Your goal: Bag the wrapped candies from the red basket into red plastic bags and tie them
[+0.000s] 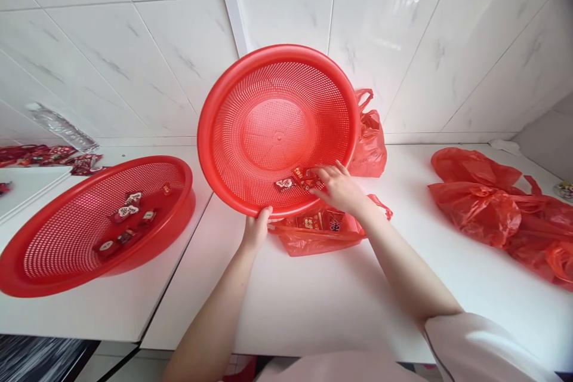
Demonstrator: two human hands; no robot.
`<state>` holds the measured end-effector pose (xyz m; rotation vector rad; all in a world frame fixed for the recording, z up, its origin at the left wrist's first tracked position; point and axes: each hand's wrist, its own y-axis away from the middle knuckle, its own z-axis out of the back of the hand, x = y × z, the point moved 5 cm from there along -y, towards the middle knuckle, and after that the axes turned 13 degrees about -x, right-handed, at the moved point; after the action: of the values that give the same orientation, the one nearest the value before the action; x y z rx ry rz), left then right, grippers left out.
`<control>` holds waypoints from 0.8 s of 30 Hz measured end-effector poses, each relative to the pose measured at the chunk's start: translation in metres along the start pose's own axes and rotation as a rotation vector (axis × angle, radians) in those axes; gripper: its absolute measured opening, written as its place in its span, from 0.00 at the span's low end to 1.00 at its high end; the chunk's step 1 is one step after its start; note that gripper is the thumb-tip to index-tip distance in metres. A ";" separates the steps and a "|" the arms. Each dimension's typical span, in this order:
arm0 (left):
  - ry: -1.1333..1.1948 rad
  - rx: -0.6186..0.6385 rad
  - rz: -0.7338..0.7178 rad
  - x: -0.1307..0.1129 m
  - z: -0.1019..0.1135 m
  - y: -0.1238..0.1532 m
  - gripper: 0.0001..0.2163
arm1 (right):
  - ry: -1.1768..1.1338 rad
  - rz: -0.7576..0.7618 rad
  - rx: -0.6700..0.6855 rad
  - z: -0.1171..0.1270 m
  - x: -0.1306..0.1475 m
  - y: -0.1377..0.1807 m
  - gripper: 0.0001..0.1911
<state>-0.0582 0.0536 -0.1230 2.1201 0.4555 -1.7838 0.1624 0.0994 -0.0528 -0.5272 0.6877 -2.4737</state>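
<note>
A red plastic mesh basket (278,131) is tilted up with its open side facing me. My left hand (257,228) grips its lower rim, thumb over the edge. Reaching into the basket's lower right, my right hand (339,188) has its fingers and thumb closed around small red snack packets (305,179). Another small packet (283,184) with pale lettering lies just left of them in the basket. Directly beneath the rim is an open red plastic bag (320,242) holding several red packets (335,220).
A second red mesh basket (150,250) with several packets stands on the left. Behind the tilted basket is a tied red bag (370,143); more red bags (487,203) lie at right. Loose packets (38,156) and a clear plastic wrapper (62,125) sit by the tiled wall (394,42).
</note>
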 end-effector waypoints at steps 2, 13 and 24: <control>-0.002 0.008 0.011 0.001 -0.002 0.002 0.16 | -0.033 0.061 0.065 -0.011 0.005 0.004 0.26; 0.051 -0.021 0.015 0.000 -0.001 -0.003 0.17 | -0.344 0.061 0.220 -0.002 0.016 0.003 0.17; 0.089 -0.024 -0.019 -0.003 0.002 -0.005 0.21 | -0.559 -0.042 0.333 0.024 0.009 0.007 0.08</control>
<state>-0.0628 0.0570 -0.1209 2.1922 0.5187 -1.6899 0.1693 0.0810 -0.0356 -1.0422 0.0434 -2.2463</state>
